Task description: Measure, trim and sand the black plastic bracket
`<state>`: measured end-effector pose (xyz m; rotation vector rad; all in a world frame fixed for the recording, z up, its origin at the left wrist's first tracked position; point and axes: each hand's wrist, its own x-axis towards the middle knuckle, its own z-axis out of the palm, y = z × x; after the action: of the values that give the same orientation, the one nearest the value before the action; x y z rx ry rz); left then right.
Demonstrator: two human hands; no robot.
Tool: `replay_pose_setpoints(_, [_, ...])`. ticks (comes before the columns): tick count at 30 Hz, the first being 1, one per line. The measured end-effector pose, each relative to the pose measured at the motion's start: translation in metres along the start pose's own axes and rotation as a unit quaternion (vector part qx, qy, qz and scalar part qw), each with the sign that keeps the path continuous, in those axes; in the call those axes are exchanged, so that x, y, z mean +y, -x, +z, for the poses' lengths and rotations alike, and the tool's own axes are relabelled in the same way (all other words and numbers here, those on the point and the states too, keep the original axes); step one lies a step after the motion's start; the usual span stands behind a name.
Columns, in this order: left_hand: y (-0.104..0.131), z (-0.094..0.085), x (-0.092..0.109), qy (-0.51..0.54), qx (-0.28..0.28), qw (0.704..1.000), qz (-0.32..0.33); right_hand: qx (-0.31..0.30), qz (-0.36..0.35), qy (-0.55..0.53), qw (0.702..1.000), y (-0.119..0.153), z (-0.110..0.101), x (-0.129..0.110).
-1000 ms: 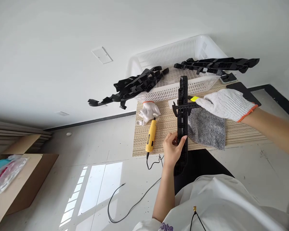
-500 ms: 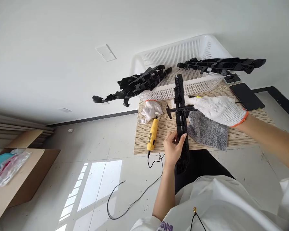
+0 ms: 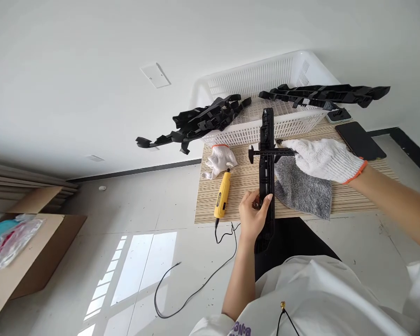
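My bare left hand [image 3: 254, 214] grips a long black plastic part [image 3: 267, 170], thumb on its right edge, fingers on its left. The part stands lengthwise away from me, over the table's front edge. In a white knitted glove with an orange cuff, my right hand [image 3: 327, 158] is closed on a black caliper [image 3: 271, 152]. The caliper lies crosswise over the part's upper half, one jaw end to the left of it and the slider on its right. Whether the jaws touch the part I cannot tell. A grey cloth [image 3: 303, 189] lies under the gloved hand.
At the back stands a white slotted basket [image 3: 255, 133] with black parts [image 3: 210, 119] jutting out left and more parts [image 3: 329, 94] right. A yellow rotary tool [image 3: 222, 193], its cord, and a white glove [image 3: 219, 161] lie left. A phone [image 3: 360, 140] lies right.
The part's far end and the caliper have shifted a little to the right, with my right hand. The caliper now lies slightly higher and shows its edge more. My left hand keeps its grip.
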<state>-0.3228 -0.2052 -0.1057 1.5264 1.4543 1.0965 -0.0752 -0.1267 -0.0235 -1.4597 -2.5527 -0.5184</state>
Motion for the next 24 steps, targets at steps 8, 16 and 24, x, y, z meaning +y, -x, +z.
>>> replay_pose_setpoints(8, [0.0,0.0,0.002,0.007,-0.005,1.0,0.002,-0.056,0.091,0.083,0.991,0.003,-0.001,0.008])
replay_pose_setpoints(16, [0.0,-0.001,0.001,0.004,-0.011,1.0,0.001,-0.128,0.15,0.112,0.974,-0.002,-0.009,0.0])
replay_pose_setpoints(24, [0.0,-0.001,0.002,-0.002,-0.007,1.0,0.0,-0.155,0.165,0.093,0.97,-0.002,-0.02,-0.008])
